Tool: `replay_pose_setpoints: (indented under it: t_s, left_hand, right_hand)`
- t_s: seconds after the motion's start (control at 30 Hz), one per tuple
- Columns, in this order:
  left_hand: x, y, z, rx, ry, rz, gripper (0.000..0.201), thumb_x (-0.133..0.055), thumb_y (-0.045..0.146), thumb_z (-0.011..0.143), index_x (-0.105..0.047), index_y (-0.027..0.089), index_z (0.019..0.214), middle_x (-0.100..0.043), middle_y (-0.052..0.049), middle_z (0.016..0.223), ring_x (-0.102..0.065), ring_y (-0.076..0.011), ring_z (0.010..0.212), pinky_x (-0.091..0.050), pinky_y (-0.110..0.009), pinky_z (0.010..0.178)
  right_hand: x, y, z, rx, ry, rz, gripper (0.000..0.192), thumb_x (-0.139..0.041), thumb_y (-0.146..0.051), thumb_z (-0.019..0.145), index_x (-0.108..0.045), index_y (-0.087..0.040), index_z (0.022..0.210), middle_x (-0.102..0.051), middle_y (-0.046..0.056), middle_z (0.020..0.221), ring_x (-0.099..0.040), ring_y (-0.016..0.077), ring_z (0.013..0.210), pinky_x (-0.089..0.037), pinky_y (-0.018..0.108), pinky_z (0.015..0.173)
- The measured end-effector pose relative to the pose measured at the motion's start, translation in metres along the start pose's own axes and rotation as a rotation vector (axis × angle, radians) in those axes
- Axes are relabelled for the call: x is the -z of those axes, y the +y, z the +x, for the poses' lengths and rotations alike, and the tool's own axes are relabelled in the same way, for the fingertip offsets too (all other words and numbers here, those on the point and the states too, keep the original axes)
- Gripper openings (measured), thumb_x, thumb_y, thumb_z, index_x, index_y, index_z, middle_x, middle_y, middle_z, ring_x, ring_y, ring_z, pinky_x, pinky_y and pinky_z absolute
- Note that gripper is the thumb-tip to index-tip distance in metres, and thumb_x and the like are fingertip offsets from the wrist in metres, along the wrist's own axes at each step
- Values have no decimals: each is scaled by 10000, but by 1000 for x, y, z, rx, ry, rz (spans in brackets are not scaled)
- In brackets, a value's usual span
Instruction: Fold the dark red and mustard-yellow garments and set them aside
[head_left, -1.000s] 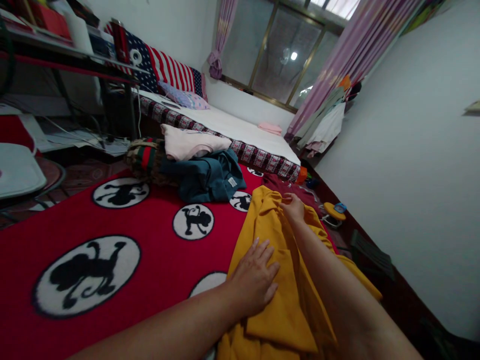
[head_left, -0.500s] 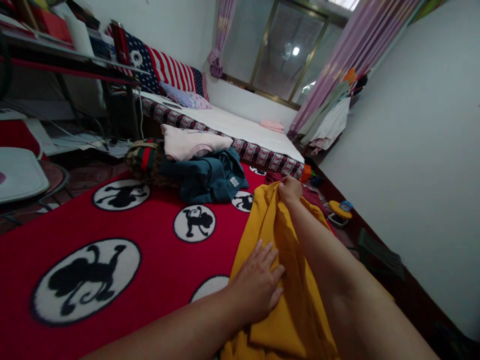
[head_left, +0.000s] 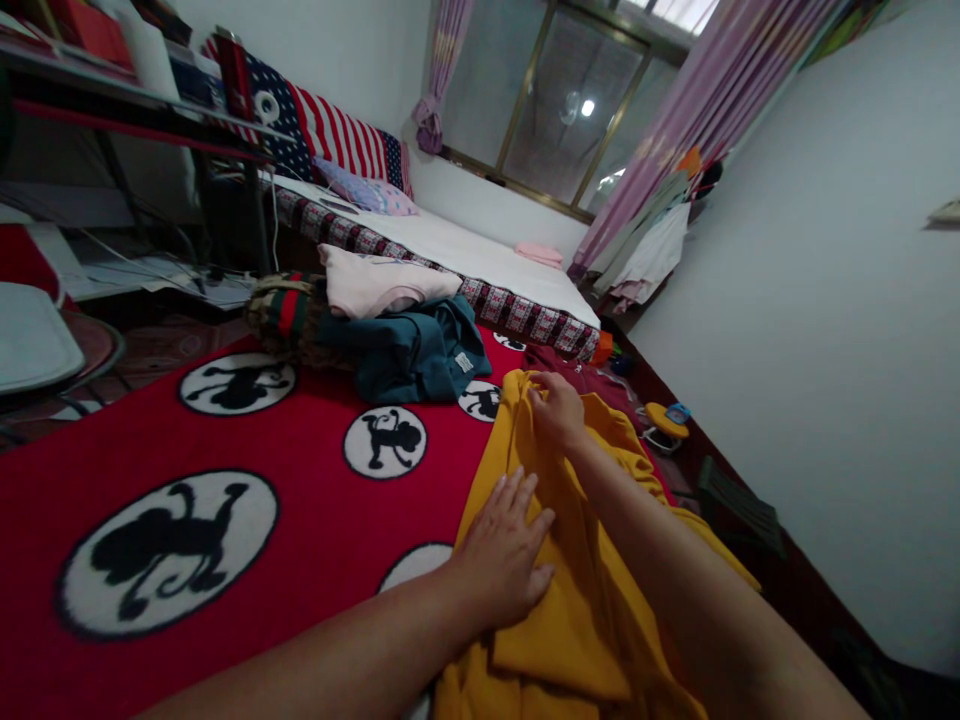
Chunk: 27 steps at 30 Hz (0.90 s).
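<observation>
A mustard-yellow garment (head_left: 555,620) lies in folds along the right side of the red rug; its exact kind cannot be told. My left hand (head_left: 504,550) rests flat on it, fingers stretched out and slightly spread. Farther up, my right hand (head_left: 559,408) touches the garment's far end with its fingers bent and a little apart, no fold pinched between them. Beyond that end, a dark red garment (head_left: 581,375) is partly covered by the yellow cloth.
On the red rug (head_left: 315,560) with monkey circles, a teal garment (head_left: 420,350) and a pale pink shirt (head_left: 386,283) are heaped beside a brown furry bundle (head_left: 285,315). A low bed (head_left: 450,235) stands behind, a desk (head_left: 150,105) at left, a yellow object (head_left: 666,420) at right.
My right hand has loosened its pinch on the yellow garment's far end and moved slightly left and down. That fabric now lies lower. The left hand still presses flat on the cloth.
</observation>
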<state>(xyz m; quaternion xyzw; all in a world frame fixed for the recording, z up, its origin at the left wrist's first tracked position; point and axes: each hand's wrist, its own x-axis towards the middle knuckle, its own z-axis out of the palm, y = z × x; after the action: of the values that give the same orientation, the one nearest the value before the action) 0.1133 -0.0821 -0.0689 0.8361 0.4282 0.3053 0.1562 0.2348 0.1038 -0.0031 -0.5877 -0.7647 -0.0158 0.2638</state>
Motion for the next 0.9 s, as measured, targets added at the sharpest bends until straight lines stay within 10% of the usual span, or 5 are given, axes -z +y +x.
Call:
replay_pose_setpoints:
  t_s: [0.17, 0.33, 0.5, 0.8, 0.9]
  left_hand:
    - [4, 0, 1, 50, -8, -19, 529, -626, 436, 800, -581, 182, 1262, -246, -187, 1561, -184, -369, 1449, -221, -531, 1171]
    - [6, 0, 2, 58, -4, -11, 536, -626, 441, 795, -593, 181, 1263, -322, -189, 1524, -239, -375, 1431, -225, -535, 1168]
    - [7, 0, 1, 38, 30, -3, 475, -660, 403, 771, -630, 217, 1207, -404, -160, 1467, -335, -363, 1383, -251, -542, 1154]
    - [11, 0, 1, -66, 85, -65, 217, -596, 231, 803, -681, 195, 1000, -594, -108, 1131, -544, -265, 1081, -472, -421, 962]
    - [14, -3, 6, -29, 262, -300, 261, -526, 149, 832, -648, 207, 1055, -579, -83, 1155, -542, -209, 1107, -459, -356, 987]
  right_hand:
    - [0, 13, -40, 206, -255, -46, 350, -510, -270, 884, -644, -185, 1196, -580, 125, 1342, -554, 234, 1220, -423, 371, 1037]
    - [7, 21, -71, 152, -118, 119, 398, -474, -315, 906, -614, -185, 1255, -549, 130, 1383, -492, 229, 1300, -369, 417, 1099]
    - [11, 21, -122, 162, -255, 152, 464, -454, -319, 912, -525, -213, 1358, -438, 125, 1480, -375, 277, 1386, -275, 569, 1121]
    - [44, 8, -165, 40, -132, 254, 297, -542, -328, 867, -686, -176, 1077, -542, 161, 1368, -489, 267, 1293, -370, 457, 1096]
    - [58, -14, -184, 4, -109, 305, 335, -487, -383, 908, -658, -204, 1134, -574, 133, 1335, -508, 255, 1270, -379, 454, 1087]
